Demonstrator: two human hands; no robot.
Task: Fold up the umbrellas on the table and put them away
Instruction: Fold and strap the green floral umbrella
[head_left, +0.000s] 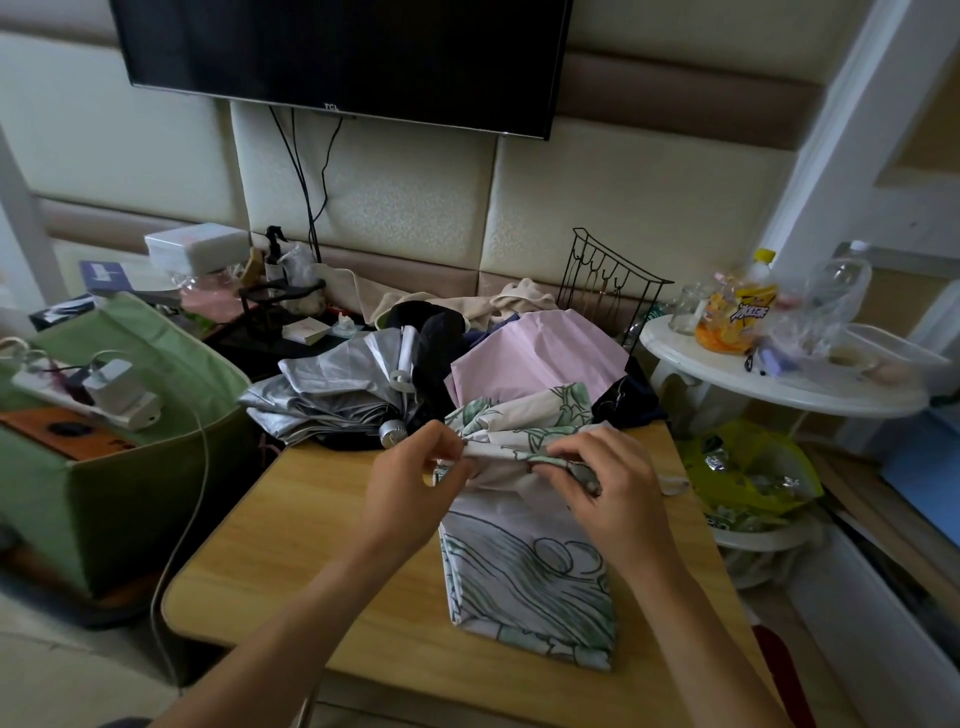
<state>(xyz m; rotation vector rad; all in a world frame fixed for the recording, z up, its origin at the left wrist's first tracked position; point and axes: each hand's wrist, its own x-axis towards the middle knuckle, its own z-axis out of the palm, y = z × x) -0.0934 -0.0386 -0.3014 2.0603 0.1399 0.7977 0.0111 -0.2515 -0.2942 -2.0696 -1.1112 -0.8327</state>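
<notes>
While fingers curl, both hands (514, 478) pinch the green-patterned umbrella (524, 561) fabric.

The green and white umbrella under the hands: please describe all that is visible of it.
The green and white umbrella has pale fabric printed with green, dark-outlined shapes. It is collapsed but loose and lies on the wooden table. The left hand and right hand both pinch its bunched middle. Its far end touches the pink umbrella.

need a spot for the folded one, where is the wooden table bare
Bare wood lies left of the left hand, out to the wooden table edge, and near the front edge. The back is crowded: silver umbrella, pink umbrella.
</notes>
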